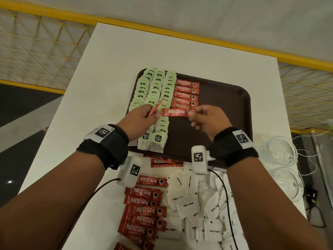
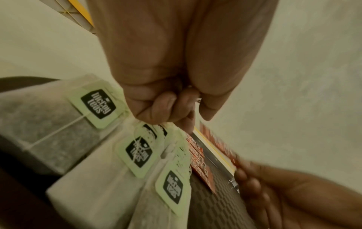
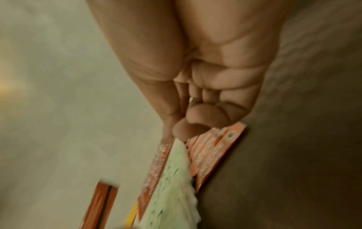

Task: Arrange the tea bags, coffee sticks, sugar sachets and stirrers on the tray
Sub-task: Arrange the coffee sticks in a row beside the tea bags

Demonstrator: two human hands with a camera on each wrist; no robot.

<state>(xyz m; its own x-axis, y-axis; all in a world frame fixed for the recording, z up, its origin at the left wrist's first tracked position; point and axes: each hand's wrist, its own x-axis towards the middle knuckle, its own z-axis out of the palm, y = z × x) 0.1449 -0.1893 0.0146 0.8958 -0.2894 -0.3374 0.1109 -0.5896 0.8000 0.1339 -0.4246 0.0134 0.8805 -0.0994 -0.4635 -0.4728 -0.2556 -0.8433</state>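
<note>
Left hand (image 1: 138, 120) pinches one Nescafé stick (image 1: 155, 109); right hand (image 1: 207, 118) pinches another (image 1: 175, 112), 6 o'clock of tray (image 1: 225, 105) row (image 1: 185, 95).

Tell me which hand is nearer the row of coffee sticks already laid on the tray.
Right. The right hand hovers just below the row of coffee sticks; the left hand is farther left, over the tea bags.

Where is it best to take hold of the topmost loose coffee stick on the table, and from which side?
Grip the topmost loose coffee stick across its two long edges near the middle, coming straight down from above. It lies flat on the white table with its label up, apart from the pile behind it, so both edges look free. Sugar sachets crowd its right end; avoid that side.
</note>
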